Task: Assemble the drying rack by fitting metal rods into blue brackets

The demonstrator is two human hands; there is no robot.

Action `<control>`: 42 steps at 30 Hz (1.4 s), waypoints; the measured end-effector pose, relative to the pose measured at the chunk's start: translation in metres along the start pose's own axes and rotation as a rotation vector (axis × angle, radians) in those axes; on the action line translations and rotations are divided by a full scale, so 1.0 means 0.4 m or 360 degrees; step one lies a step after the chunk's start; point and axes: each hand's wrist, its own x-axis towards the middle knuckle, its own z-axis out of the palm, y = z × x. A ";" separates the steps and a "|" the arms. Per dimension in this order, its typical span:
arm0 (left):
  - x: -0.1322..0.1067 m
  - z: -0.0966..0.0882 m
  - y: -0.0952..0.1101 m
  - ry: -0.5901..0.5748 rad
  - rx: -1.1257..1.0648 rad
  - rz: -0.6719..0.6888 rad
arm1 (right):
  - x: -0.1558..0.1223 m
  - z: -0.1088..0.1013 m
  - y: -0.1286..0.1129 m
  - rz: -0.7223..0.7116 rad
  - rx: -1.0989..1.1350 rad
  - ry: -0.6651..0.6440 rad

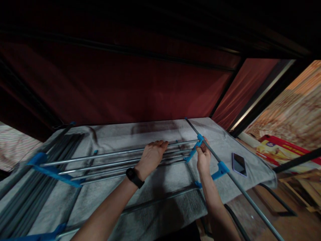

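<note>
My left hand (152, 154), with a black watch (134, 177) on the wrist, lies palm down over the upper metal tube (107, 153), its fingers curled over it. My right hand (204, 157) is closed round a blue plastic bracket (200, 138), where the tube ends meet a long grey pole (213, 153). Several parallel tubes run between that bracket and another blue bracket (56, 173) on the left. A further blue bracket (220, 170) sits lower on the same pole, just right of my right forearm. My right fingertips are partly hidden behind the bracket and pole.
Grey cloth (160, 130) covers the surface under the frame. A bundle of grey poles (42, 190) lies at left. A phone (239, 164) rests on the right side, near a red and yellow box (281, 150). Dark red fabric (145, 90) hangs behind.
</note>
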 end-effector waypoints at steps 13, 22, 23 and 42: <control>-0.001 0.019 -0.006 -0.0011 0.0097 0.0056 | 0.004 0.019 0.004 0.0050 0.0158 0.0080; -0.003 0.012 -0.003 -0.0071 0.0127 0.0095 | 0.002 0.021 0.018 0.0105 0.0258 0.0107; -0.002 0.010 -0.003 -0.0091 0.0129 0.0098 | 0.002 0.021 0.018 0.0105 0.0258 0.0105; 0.009 -0.016 -0.003 -0.0192 0.0139 0.0080 | 0.001 0.017 0.009 0.0076 0.0202 0.0084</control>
